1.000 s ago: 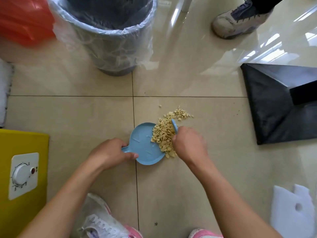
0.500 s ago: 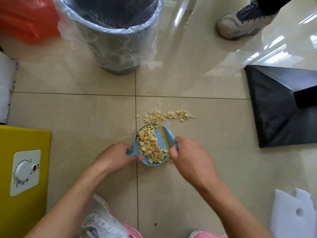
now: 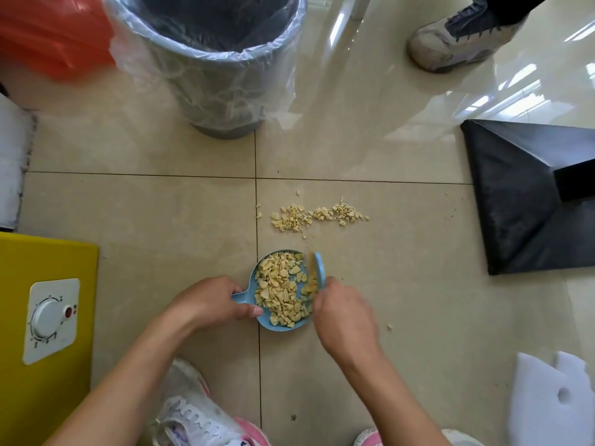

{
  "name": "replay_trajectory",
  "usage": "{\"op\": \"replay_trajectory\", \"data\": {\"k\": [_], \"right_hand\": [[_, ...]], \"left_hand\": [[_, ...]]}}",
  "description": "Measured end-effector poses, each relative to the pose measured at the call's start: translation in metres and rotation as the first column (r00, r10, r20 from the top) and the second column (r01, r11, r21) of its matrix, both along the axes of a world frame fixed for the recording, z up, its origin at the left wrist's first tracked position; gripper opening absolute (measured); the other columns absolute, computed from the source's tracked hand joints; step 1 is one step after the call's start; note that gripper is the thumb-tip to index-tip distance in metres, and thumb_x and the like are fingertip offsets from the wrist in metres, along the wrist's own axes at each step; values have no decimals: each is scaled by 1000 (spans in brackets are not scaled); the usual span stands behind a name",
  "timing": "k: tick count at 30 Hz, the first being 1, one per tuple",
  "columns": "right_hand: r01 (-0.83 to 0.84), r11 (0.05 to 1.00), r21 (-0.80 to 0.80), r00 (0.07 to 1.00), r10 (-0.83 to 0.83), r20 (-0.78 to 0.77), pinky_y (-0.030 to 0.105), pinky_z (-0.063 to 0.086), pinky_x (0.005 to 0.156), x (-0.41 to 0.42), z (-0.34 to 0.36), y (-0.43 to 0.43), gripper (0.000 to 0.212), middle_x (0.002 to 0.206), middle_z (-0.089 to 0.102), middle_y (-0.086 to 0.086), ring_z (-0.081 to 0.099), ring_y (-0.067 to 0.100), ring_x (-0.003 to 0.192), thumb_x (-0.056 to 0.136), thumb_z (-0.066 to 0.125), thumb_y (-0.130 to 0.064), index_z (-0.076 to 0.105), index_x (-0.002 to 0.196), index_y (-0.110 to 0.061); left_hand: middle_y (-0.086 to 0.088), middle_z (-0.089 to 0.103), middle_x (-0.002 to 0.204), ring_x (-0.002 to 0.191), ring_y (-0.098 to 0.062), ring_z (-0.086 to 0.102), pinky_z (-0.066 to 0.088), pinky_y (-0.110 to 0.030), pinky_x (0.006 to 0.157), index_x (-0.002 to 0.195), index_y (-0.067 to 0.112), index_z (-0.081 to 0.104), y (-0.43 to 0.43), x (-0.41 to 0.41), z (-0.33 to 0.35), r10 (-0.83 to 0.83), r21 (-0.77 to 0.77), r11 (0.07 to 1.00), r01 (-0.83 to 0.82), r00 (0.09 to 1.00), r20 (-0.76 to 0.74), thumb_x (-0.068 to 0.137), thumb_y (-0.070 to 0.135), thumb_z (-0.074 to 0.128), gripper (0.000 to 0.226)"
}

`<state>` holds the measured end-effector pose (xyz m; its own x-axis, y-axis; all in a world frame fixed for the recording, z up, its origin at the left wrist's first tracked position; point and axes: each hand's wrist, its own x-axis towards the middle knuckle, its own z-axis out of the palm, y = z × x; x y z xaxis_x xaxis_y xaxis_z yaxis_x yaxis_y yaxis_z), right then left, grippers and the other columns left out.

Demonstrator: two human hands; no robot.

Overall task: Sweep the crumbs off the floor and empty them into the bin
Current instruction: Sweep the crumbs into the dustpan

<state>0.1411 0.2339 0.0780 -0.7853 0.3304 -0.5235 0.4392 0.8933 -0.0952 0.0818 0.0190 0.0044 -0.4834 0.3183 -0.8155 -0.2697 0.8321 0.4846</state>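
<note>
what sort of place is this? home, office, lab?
Likely an indoor workroom or staged space, not clearly a home: glossy tiled floor, plastic-lined bin, yellow box with a dial.

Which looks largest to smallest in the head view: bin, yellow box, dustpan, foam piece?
1. bin
2. yellow box, cropped by the frame, so a close call
3. foam piece and dustpan: look alike, unranked; the foam is cropped.

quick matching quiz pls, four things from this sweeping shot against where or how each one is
1 dustpan
2 brush
3 bin
4 loose crumbs

a lined with a clear bag
b held by the right hand
c lying on the floor
d held by the left hand

Pairs: 1-d, 2-b, 3-a, 4-c
</note>
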Motion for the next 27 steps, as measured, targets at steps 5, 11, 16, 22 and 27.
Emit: {"op": "replay_trajectory", "data": {"k": [5,11,16,22,27], "right_hand": [[-80,993,-89,996,75,-56,39,41,59,3,9,-26,19,82,66,3,64,31,76,100,36,-29,53,98,-21],[-39,983,-182,988,12,-152,40,45,57,10,39,2,19,63,60,0,57,22,59,93,45,-37,58,92,-23],[135,858,-495,906,-310,-290,26,43,50,-15,66,28,16,59,64,-5,51,5,50,91,59,-21,75,90,-23],[143,532,-834,739,-618,-267,6,28,41,-85,99,30,19,38,45,-16,36,0,35,97,62,-13,80,103,-15],[-19,337,-941,654,-708,-266,21,16,41,-146,125,22,18,52,26,-5,17,11,47,97,61,-18,79,100,-15]], "left_hand": [[9,46,47,47,-12,42,27,-31,54,51,35,64,-2,2,-5,-2,17,1000,2,1000,7,73,69,77,42],[12,49,44,42,-5,40,26,-26,47,55,38,67,-12,6,0,-23,47,999,21,999,41,72,79,70,45],[9,55,50,44,-3,45,34,-17,43,65,25,70,-19,-7,30,77,152,985,-87,994,75,64,83,73,59],[6,51,47,43,-3,40,34,-15,43,69,32,71,-29,-44,97,236,255,940,-227,972,-5,60,87,73,55],[5,44,47,42,-12,38,32,-19,43,82,6,71,-34,-82,153,413,311,877,-366,906,-98,55,79,76,79]]}}
